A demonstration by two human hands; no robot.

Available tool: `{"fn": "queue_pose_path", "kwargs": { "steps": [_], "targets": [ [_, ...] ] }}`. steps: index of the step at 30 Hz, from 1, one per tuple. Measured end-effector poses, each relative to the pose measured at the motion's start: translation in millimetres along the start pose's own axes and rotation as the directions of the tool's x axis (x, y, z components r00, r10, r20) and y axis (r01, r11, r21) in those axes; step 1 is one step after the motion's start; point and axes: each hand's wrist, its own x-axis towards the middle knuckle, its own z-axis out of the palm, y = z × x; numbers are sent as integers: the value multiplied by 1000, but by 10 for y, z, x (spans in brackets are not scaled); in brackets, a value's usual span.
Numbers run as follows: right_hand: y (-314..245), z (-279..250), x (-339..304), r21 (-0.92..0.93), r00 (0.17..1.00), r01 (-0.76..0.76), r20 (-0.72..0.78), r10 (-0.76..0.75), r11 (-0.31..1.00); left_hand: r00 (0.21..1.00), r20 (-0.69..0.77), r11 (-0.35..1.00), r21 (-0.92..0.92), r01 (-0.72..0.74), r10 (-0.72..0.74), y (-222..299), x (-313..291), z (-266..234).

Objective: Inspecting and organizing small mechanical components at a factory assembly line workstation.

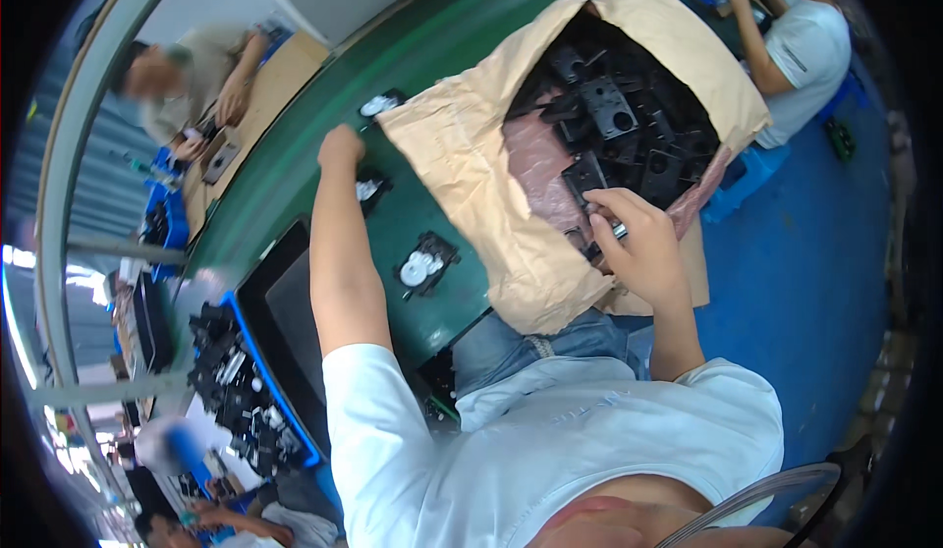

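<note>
My right hand (pixel 643 248) is at the near opening of a large brown paper bag (pixel 462 155), its fingers pinched on a black plastic part (pixel 586 177). A small shiny piece (pixel 619 231) shows by those fingers; its kind is unclear. Inside the bag, a pink plastic liner (pixel 538 170) surrounds a heap of black plastic parts (pixel 611 111). My left arm stretches over the green bench, and my left hand (pixel 342 145) is curled, its fingertips hidden. Near it are a black assembly with a pale piece (pixel 381 104) and a second assembly (pixel 369 190). A third assembly with white gears (pixel 424 265) lies closer.
Left of my arm stands a black tray (pixel 285 302), beside a blue bin (pixel 257 381) heaped with black and white parts. Co-workers sit across the bench at far left, at upper right (pixel 805 52) and at lower left. A blue stool (pixel 751 175) stands beyond the bag.
</note>
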Motion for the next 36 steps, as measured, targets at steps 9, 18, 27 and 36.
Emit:
{"fn": "queue_pose_path", "kwargs": {
  "steps": [9, 18, 27, 36],
  "targets": [
    [282, 350, 239, -652, 981, -194, -137, 137, 733, 999, 3, 999, 26, 43, -43, 66, 206, 242],
    [618, 326, 390, -737, 974, -206, -94, 205, 644, 905, -402, 988, 111, -104, 141, 192, -589, -1019],
    [502, -20, 82, 543, 971, -189, -23, 239, 818, 708, -705, 950, -191, -248, 43, 431, -3208, -1803],
    [-89, 892, -366, 909, 898, -388, 336, -285, -150, 604, -749, 80, -643, -762, -271, 337, -4176, -726]
  ]
}}
